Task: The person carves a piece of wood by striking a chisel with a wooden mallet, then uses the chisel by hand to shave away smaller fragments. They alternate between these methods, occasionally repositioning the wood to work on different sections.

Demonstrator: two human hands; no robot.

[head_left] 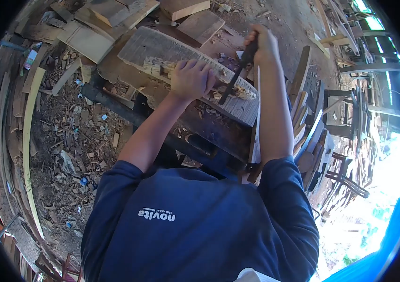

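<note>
One weathered board [148,44] lies under the left hand [191,81], whose fingers [192,65] curl over it; I can't tell whether they grip anything. Rightward, I see the right hand [264,44] clenched round a dark tool [248,54], its blade [229,89] slanting to the board.

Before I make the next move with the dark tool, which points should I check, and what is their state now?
1. Right hand closed around the handle of the dark tool: ok.
2. Left hand on the rough pale wood: ok.
3. Wood firmly fixed: cannot tell.
4. Left hand apart from the blade: ok, a gap shows.
5. Gloves worn: not ok, both hands are bare.
6. Surroundings tidy: not ok, boards lie beyond the work.
</note>
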